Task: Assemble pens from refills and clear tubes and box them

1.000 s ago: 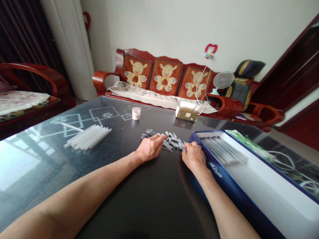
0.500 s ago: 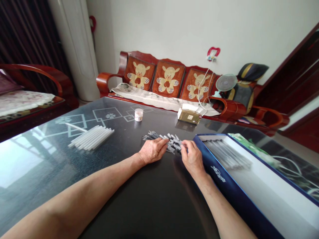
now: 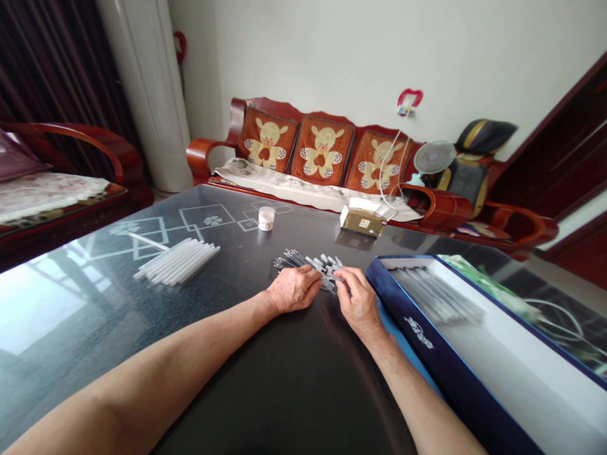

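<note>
dark table [image 3: 284, 392], small parts [image 3: 329, 260] in a loose pile

right hand [image 3: 361, 304]: thumb and index close together, narrow gap, at the pile's near right side. can't tell if a part is pinched. left hand [image 3: 294, 289]: fingers curled at the near left side, grip hidden. blue box [image 3: 441, 361] right of right hand, clear rods [image 3: 439, 296] at its far end. thin rods [image 3: 293, 256] left of pile. white tubes [image 3: 180, 261] further left, bunched. behind: jar [image 3: 266, 219], tissue box [image 3: 363, 222], then sofa [image 3: 284, 111], three cushions [image 3: 324, 151].
</note>
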Available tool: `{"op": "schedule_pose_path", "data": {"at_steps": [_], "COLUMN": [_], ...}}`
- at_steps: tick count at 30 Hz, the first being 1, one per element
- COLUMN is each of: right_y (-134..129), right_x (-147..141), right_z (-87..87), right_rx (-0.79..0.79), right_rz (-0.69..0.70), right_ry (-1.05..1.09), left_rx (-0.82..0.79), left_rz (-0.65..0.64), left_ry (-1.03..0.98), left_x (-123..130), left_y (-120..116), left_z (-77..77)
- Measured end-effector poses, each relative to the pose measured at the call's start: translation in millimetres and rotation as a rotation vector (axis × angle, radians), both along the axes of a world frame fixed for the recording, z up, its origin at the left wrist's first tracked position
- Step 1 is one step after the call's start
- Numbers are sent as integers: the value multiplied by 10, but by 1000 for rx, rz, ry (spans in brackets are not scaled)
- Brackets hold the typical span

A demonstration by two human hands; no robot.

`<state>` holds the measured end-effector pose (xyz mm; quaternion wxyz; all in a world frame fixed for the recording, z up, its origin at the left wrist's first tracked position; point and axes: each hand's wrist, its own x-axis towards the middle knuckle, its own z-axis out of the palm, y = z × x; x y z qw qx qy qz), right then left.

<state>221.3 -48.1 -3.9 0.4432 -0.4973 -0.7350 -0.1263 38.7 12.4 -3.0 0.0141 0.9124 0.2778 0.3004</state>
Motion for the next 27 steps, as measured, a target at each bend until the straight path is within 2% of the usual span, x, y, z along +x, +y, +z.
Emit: {"op": "schedule_pose_path", "data": {"at_steps": [5,7,9,13,16,19,22,25,27], "right_y": [-14,-14,-5,22,25,10,-14,-32,-36], "right_x": [-17,-34,-61,-129,-151,-120,-66,-57,-90], "right_z": [16,20,13,-24,-25,13,58,70,57], "right_rx": [-49,-98,-184,-438,-533,-530,-513,-495,-484], "right_rz": [47,81,105,203,294,254,159,104,88], "right_ry": [20,95,280,827,1015,974,805,680,673], "left_rx": [-21,-33,-36,-2,5,-43,-77,-63,-41], "left_rz": [-8,-29,-62,-106,-107,-79,-62,-67,-60], "left_ry": [2,-14,-55,-107,-73,-10,40,63,73], "left_x": [-5,-6,-5,0,1,-3,-6,-3,-1], "left_y": [8,18,31,48,46,38,32,36,42], "left_z": [-5,-12,-20,-25,-12,9,19,4,-15]}}
